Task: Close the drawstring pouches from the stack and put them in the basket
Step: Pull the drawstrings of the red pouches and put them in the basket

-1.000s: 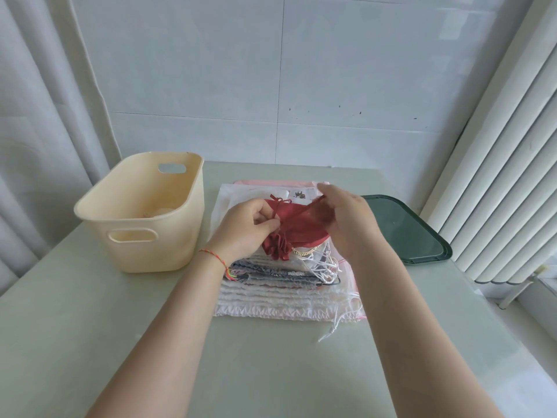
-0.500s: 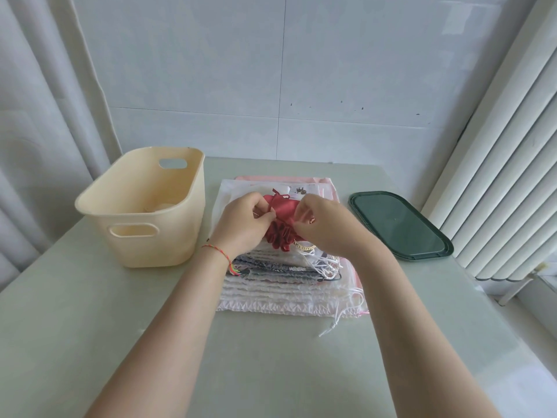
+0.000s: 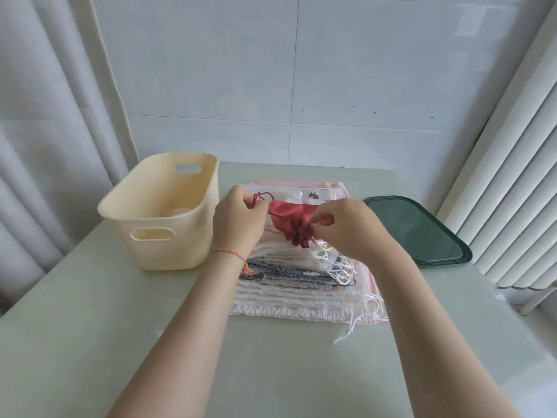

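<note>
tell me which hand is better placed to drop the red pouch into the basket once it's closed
Left, probably. The left hand grips the red satin drawstring pouch right beside the cream plastic basket; the right hand pinches the gathered end, farther away.

— What carries everything here?

— A pale green table point(image 3: 90, 342), its smooth top running back to a white tiled wall.

— And what lies directly on it?

— At about ten o'clock from the table's middle stands a cream plastic basket point(image 3: 168, 236) with cut-out handles. At twelve o'clock lies a flat stack of pouches point(image 3: 289, 297), white and pink with loose white cords trailing off its near right corner. At two o'clock, just beside the stack, lies a dark green lid point(image 3: 422, 233), flat near the table's right edge.
</note>
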